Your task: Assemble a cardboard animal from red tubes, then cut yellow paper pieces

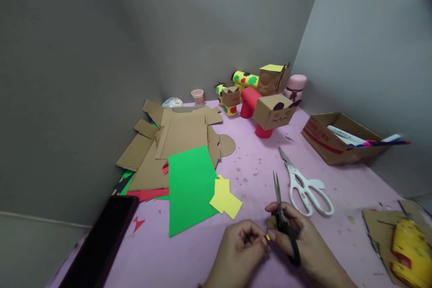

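Observation:
My left hand (240, 248), low in the middle of the view, pinches a tiny red and yellow scrap (267, 237) between thumb and fingertips. Just to its right, my right hand (300, 236) holds black-handled scissors (286, 229) with their blades pointing away from me. The right thumb reaches to the scrap's edge. Yellow paper pieces (227, 198) lie beyond my left hand, overlapping a green sheet (191, 189). White-handled scissors (303, 189) rest on the pink table past my right hand.
Flat cardboard (184, 132) is stacked at left, near a dark phone (101, 243). Box-headed cardboard animals (274, 112) and a paper cup (197, 96) stand at the back. At right are a box of markers (337, 139) and a yellow glue gun (412, 249) on cardboard.

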A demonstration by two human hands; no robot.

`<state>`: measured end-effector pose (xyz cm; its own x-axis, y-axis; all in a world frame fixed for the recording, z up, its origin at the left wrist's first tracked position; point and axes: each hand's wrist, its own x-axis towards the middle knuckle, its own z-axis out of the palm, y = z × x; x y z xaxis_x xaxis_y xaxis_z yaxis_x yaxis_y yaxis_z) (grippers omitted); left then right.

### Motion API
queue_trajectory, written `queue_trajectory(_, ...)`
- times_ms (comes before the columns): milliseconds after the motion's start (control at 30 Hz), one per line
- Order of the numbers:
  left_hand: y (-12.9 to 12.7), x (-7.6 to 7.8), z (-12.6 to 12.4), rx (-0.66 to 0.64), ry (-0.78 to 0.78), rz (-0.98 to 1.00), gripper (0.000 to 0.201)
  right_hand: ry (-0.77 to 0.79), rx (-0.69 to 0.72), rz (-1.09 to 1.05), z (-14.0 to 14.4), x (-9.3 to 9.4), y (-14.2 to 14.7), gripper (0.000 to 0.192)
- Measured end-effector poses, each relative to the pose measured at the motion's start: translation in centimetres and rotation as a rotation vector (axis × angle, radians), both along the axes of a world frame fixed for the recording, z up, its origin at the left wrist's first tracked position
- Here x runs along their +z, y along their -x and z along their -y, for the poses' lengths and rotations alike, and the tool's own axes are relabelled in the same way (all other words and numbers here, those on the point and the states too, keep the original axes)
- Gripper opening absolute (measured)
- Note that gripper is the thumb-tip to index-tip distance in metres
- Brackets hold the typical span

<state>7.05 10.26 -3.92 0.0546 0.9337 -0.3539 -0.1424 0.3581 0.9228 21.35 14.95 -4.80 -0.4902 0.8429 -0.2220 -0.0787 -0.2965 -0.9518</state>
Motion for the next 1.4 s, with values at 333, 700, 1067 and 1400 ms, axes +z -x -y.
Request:
queue_trajectory(333,0.4,-0.8,-0.7,0.135,-0.03,-0.031,0.021,0.06,-0.152,-0.005,-0.8,-0.6,0.3,0.04)
queue_trajectory(700,1.6,-0.1,-3.1,0.18,-0.23,-0.617,0.024,-0.052,-0.186,0.017,-0.4,-0.5,1.2,0.037)
queue_trajectory(1067,2.9,0.4,-9.3,0.137,-0.298,-1.023,0.029,-0.1,-0.182,0.003,-0.8,-0.8,1.2,0.033)
queue_trajectory(1400,6.8,3.0,-4.1,0.186,-0.235,-1.125,0.024,-0.563,0.33,0.6,0.5,-0.7,0.5,0.039)
